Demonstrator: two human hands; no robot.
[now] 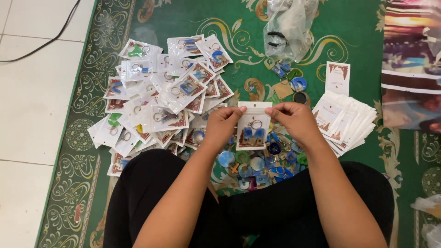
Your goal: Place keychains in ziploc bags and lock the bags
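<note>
Two hands: left hand & right hand both pinched shut on the top corners of one small packet, thumbs on the front, fingers behind.
Packet: clear-and-white pouch w/ a blue keychain on a printed card inside; it hung upright between our hands, above the lap and just over the loose charms.
Handling: we judged it light, thin, floppy at the film edge, stiffer where the card backs it. Plastic prob. slick, so a corner pinch near the top strip looked the safest hold; the ring & charm inside add a small lump low down.
Hand pose: wrists bent inward, knuckles up, forearms running in from either side of the lap, meeting at the packet's top edge.
Below the grip: loose keychains, blue, green, round & letter-shaped, heaped on the green carpet.
Left of the grip: big pile of filled packets, overlapping, spread wide.
Right of the grip: stack of flat white pouches, fanned; we couldn't tell if any held anything.
Beyond the grip: crumpled clear plastic bag w/ pliers showing through, a few more charms just beside it.
Far left: white floor tiles w/ a black cable.
</note>
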